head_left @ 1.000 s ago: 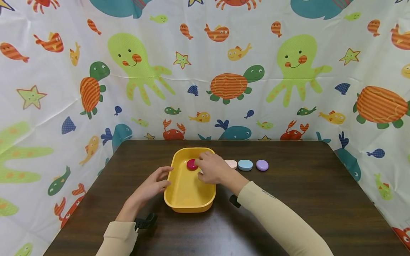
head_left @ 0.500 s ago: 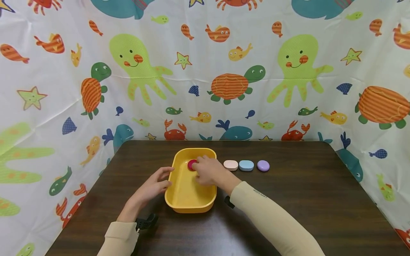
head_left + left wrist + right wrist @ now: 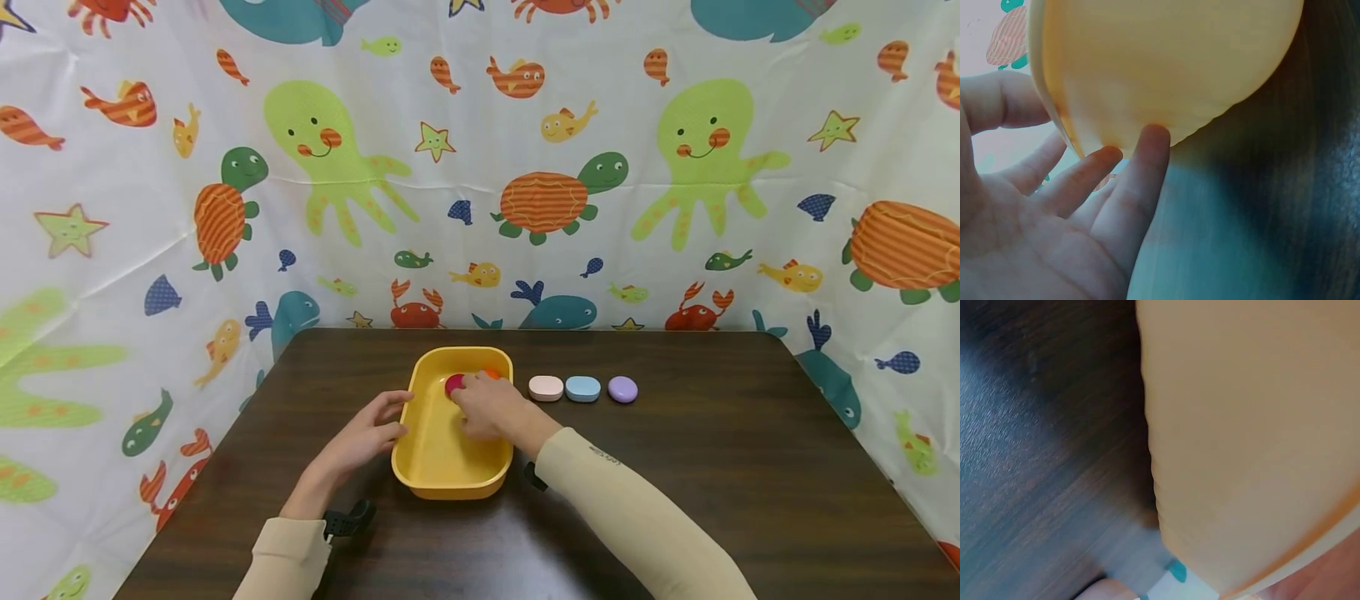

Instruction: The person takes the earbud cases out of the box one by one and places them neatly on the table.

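A yellow tray [image 3: 405,467] with rounded corners stands on the dark table. Beside its left wall is my left hand [image 3: 367,429]; in the left wrist view its fingertips touch the outer wall [image 3: 1179,69] near the rim. My right hand [image 3: 487,408] is down inside the tray with its fingers bent, the index fingertip over a round dark red piece [image 3: 453,384]. Behind that hand an orange piece [image 3: 492,373] shows in part. What lies under the right fingers is hidden. The right wrist view shows mostly the tray's outer wall [image 3: 1241,425].
To the right of the tray, in a row on the table [image 3: 712,467], lie a pale pink oval piece [image 3: 545,388], a light blue oval piece [image 3: 582,388] and a purple round piece [image 3: 622,389]. A sea-animal patterned curtain [image 3: 480,292] hangs behind the table.
My right hand has shifted slightly left and down inside the tray, over part of the red piece. The orange piece has come into view behind it. The left hand stays at the tray's side.
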`<state>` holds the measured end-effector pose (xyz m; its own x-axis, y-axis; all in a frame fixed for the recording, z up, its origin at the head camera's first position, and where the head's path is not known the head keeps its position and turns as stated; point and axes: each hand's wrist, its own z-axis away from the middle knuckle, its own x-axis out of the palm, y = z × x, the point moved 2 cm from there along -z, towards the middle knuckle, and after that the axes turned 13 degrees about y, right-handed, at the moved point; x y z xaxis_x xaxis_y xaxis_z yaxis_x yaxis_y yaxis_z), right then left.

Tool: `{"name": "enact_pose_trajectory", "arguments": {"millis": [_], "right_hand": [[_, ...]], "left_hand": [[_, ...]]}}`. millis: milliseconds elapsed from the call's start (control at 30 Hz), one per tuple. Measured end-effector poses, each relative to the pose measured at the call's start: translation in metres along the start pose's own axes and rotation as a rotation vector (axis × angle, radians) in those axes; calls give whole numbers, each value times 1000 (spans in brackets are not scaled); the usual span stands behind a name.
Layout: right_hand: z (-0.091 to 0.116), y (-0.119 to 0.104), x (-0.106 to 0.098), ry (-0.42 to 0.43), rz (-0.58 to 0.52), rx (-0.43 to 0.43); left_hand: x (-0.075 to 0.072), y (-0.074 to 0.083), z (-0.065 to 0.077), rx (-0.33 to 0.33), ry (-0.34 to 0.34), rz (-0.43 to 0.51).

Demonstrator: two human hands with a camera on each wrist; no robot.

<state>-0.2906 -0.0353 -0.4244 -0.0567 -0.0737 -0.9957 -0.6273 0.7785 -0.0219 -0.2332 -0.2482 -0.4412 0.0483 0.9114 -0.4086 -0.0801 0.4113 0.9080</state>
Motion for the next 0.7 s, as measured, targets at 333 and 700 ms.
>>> {"name": "enact_pose_trajectory", "arguments": {"millis": [333,700], "right_hand": [[1,-1,2,-36,-8,25],[-1,-2,0,-23,-139,46]], "left_hand": [[0,1,0,-12,-1,0],[1,0,-1,-27,3,4]]}}
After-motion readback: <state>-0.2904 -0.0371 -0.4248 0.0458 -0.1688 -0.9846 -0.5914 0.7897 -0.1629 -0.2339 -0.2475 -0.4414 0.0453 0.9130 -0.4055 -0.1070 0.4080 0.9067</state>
